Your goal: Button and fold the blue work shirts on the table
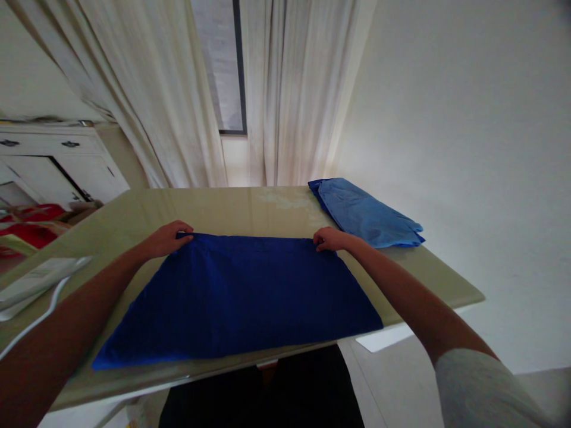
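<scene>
A dark blue cloth (241, 291) lies spread flat on a pale glossy table (223, 208), reaching from the table's middle to its near edge. My left hand (167, 238) rests on the cloth's far left corner with its fingers curled over the edge. At the far right corner my right hand (329, 239) pinches the cloth. Both arms stretch forward over the cloth's sides.
A lighter blue folded garment (363, 213) lies at the table's far right corner. A white flat object with a white cable (35, 282) sits on the left edge. Cream curtains (285, 89) hang behind; a white dresser (49, 160) and red items (31, 229) stand left.
</scene>
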The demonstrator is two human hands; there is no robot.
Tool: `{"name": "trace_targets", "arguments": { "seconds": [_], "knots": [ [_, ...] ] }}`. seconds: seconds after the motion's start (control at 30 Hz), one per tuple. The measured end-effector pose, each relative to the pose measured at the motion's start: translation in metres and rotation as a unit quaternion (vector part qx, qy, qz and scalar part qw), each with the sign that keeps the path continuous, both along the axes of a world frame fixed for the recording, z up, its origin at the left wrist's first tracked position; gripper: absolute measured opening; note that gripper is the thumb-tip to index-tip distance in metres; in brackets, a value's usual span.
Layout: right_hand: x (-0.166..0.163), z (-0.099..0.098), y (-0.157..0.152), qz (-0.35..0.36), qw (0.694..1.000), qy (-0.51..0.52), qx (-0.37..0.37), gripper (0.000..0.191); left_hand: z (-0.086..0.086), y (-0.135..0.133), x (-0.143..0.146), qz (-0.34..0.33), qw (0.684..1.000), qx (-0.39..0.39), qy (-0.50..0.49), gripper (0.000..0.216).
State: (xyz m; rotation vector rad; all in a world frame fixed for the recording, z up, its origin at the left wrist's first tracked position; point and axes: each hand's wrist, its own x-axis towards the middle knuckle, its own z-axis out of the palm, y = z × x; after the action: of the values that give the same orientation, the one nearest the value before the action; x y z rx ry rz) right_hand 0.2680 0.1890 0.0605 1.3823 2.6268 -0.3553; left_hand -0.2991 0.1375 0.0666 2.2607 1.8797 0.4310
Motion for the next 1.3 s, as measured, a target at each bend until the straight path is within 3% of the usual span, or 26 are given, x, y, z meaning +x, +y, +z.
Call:
{"name": "trace_targets", "arguments": {
  "seconds": [0.17,0.37,0.57,0.77,0.9,1.0,1.13,1.3],
  "knots": [
    [-0.005,0.003,0.0,0.018,0.999,0.007,0.032,0.015,-0.017,0.0,0.007,-0.014,0.999,-0.031,0.01,0.061],
    [-0.009,0.003,0.005,-0.018,0.999,-0.015,0.029,0.017,-0.022,0.003,0.01,0.029,0.998,-0.037,0.048,0.051],
    [-0.018,-0.002,0.012,-0.053,0.997,-0.043,0.029,0.012,-0.031,0.009,0.008,0.067,0.997,-0.027,0.025,0.041],
    [-0.008,-0.003,0.011,-0.074,0.997,-0.002,0.01,0.04,-0.034,0.013,0.009,0.036,0.999,-0.039,0.01,0.048],
    [0.002,0.0,0.006,-0.082,0.988,0.071,-0.106,0.052,-0.027,0.012,0.012,0.005,0.997,-0.079,0.007,0.059],
    [0.008,0.004,-0.008,-0.046,0.984,0.067,-0.156,0.038,-0.021,0.011,0.015,-0.009,0.995,-0.101,0.014,0.061],
    [0.027,0.017,-0.046,0.012,0.987,0.084,-0.135,0.029,-0.008,0.014,0.029,-0.029,0.998,-0.054,-0.029,0.058],
    [0.083,0.062,-0.113,-0.032,0.981,0.077,-0.173,0.028,0.001,0.023,0.085,-0.088,0.988,-0.085,-0.09,0.055]
  ]
}}
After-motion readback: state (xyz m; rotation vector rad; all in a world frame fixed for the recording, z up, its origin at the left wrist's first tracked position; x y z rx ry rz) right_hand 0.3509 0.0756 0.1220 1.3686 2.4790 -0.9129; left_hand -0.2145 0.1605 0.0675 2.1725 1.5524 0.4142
